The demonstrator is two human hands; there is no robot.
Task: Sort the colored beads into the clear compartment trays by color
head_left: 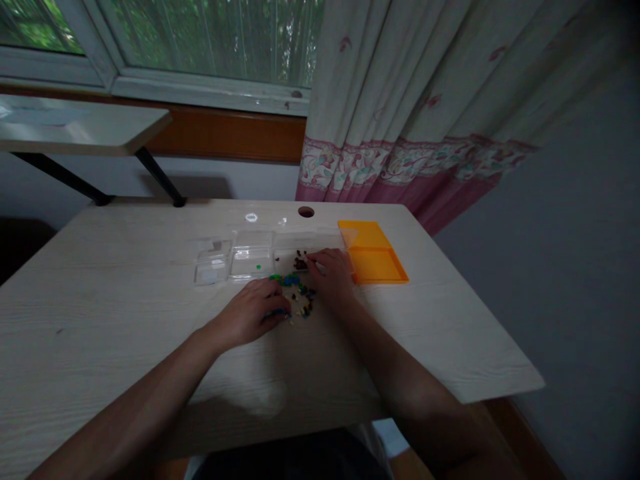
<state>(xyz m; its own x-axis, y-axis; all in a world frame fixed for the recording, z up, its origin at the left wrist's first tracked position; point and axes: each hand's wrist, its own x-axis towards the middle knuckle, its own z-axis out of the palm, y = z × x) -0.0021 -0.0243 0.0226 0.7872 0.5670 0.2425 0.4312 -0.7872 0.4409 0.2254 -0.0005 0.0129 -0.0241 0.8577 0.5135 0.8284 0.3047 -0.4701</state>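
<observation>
A mixed pile of tiny coloured pieces (307,303), green, blue, yellow and dark, lies on the table between my hands. My left hand (255,308) rests at the pile's left edge, fingers curved and apart, with some blue pieces showing beside the fingertips. Just behind the pile, my right hand (331,272) reaches over a clear plastic box (285,257). Its thumb and fingers are drawn together above small dark brown pieces (300,264) in that box. Whatever they pinch is too small to make out.
Left of that box stand a clear tray (240,267) with one green piece (259,267) and a smaller clear case (205,272). An opened orange case (377,265) lies to the right. A cable hole (306,212) sits near the table's back edge, with a raised shelf (90,127) at back left.
</observation>
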